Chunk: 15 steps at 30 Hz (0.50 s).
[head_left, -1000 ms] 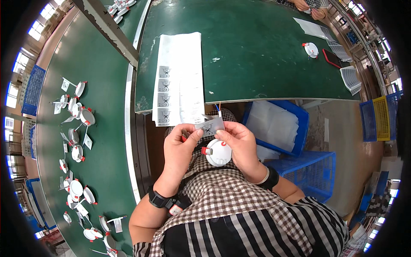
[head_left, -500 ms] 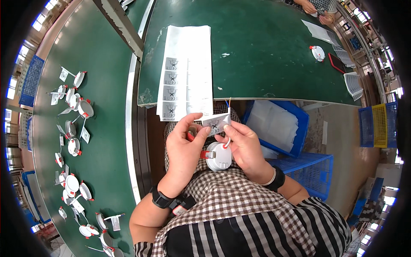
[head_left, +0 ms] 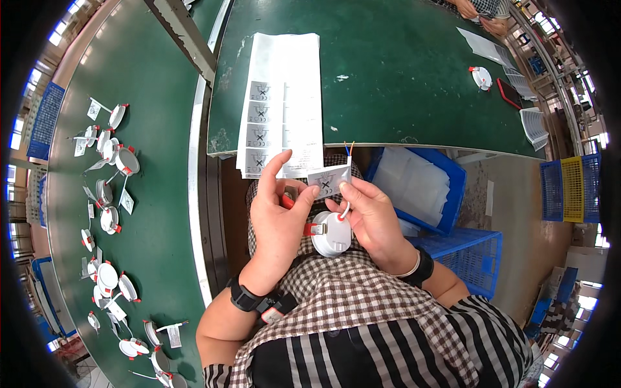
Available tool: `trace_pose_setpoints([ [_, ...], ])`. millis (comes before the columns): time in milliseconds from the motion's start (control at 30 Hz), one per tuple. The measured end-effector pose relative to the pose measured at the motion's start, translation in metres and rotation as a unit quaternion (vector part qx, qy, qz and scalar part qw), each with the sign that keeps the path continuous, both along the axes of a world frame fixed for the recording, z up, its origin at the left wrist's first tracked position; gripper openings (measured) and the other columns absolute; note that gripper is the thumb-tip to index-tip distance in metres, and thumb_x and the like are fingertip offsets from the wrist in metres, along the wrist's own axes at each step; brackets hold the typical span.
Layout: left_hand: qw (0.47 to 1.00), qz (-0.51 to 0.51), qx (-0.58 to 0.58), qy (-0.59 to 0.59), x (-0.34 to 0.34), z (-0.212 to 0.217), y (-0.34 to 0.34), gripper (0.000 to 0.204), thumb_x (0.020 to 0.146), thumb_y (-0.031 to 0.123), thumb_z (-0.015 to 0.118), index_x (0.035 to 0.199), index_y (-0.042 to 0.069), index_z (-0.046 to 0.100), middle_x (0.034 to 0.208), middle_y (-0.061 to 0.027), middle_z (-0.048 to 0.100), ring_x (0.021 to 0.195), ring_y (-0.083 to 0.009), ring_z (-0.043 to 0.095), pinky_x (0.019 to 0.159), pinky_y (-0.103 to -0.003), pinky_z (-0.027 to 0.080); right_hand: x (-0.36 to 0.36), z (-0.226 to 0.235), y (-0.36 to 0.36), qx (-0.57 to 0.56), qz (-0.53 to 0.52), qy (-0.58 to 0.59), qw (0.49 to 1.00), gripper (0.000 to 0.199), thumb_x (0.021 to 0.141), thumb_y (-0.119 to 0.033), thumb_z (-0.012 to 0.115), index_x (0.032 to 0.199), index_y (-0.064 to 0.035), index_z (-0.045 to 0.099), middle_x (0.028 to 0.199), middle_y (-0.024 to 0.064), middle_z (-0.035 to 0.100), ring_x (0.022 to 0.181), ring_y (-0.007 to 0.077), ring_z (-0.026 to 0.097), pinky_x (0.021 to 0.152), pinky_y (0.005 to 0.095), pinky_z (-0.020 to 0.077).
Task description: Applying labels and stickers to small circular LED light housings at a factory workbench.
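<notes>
A round white downlight (head_left: 331, 234) hangs below my hands over my lap, a red-tipped spring clip (head_left: 315, 229) on its side. Its white cable rises to bared blue and orange wire ends. A silver-grey printed label (head_left: 328, 183) is wrapped around this cable like a flag. My right hand (head_left: 370, 216) pinches cable and label between thumb and fingers. My left hand (head_left: 275, 220) has its thumb on the label's left corner, its index finger raised. A red and metallic piece (head_left: 288, 197) shows between that thumb and index finger; what it belongs to is hidden.
Label sheets (head_left: 283, 103) lie on the green table (head_left: 388, 84) ahead. Several labelled downlights (head_left: 108, 278) are spread over the green surface at left. Blue crates (head_left: 462, 258) stand below right. At the far right are another downlight (head_left: 480, 78), a red-edged device (head_left: 508, 94) and another person's hands (head_left: 495, 26).
My left index finger has lifted away from the label and now points upward. The label and wire ends have shifted slightly up and right. The other person's hands moved a little.
</notes>
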<state>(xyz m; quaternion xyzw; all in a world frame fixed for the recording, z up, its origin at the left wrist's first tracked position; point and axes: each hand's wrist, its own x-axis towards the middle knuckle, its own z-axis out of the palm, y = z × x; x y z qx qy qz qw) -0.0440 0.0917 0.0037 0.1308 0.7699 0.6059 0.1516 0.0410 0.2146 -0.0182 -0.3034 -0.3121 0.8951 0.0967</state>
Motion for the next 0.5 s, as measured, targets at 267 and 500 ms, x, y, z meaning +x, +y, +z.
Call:
trace_pose_setpoints([
  [267, 1.000, -0.001, 0.001, -0.009, -0.003, -0.004, 0.002, 0.061, 0.074, -0.002, 0.070, 0.130, 0.008, 0.047, 0.070, 0.0015, 0.060, 0.060, -0.0008, 0.044, 0.054, -0.016, 0.037, -0.001, -0.005, 0.001, -0.004, 0.001, -0.011, 1.000, 0.024, 0.090, -0.008, 0.058, 0.112, 0.0032, 0.058, 0.093, 0.0036, 0.061, 0.070, 0.0068, 0.053, 0.086, 0.0310, 0.0505],
  [500, 1.000, -0.009, -0.006, -0.028, -0.003, -0.007, 0.001, 0.062, 0.073, -0.003, 0.070, 0.130, 0.007, 0.047, 0.068, 0.0028, 0.058, 0.059, -0.0006, 0.044, 0.054, -0.016, 0.037, -0.001, -0.008, 0.002, -0.005, 0.005, -0.017, 1.000, 0.024, 0.090, -0.008, 0.057, 0.112, 0.0036, 0.058, 0.095, 0.0045, 0.060, 0.071, 0.0068, 0.051, 0.086, 0.0311, 0.0509],
])
